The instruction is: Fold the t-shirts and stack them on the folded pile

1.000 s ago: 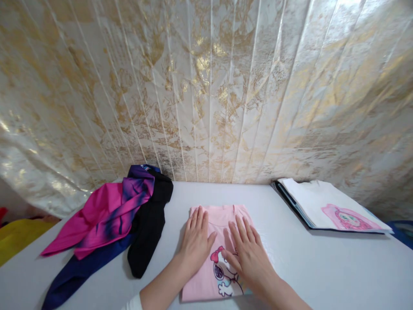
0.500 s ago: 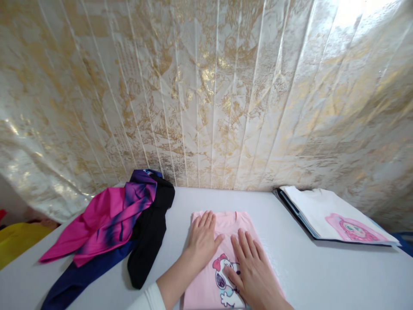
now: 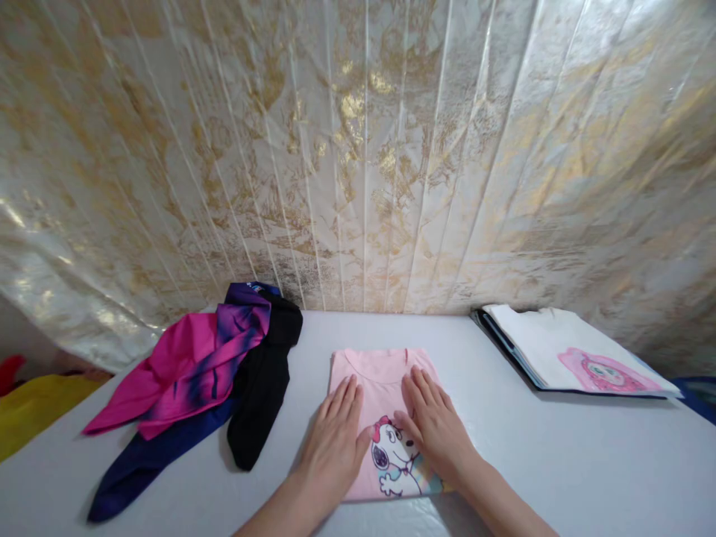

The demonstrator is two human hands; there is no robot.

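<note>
A folded pink T-shirt (image 3: 385,373) with a cartoon dog print lies flat in front of me, its neckline toward the wall. My left hand (image 3: 334,436) rests palm down on the shirt's left side, fingers stretched out. On the right side, my right hand (image 3: 433,421) lies flat as well, its fingers pointing away from me and its thumb by the dog's head. Neither hand grips the cloth. Part of the print's right side is hidden under my right hand and wrist.
The white table (image 3: 526,462) stands against a gold-and-silver patterned covering (image 3: 358,149). At the left lies a loose heap of pink, purple, navy and black clothing (image 3: 190,373). A folded stack topped by a white shirt (image 3: 551,343) lies at the right. Yellow fabric (image 3: 45,406) shows beyond the left edge.
My left hand has slid toward me down the shirt's left side, while my right hand has moved up toward the neckline. The shirt's lower edge now shows as the view has shifted.
</note>
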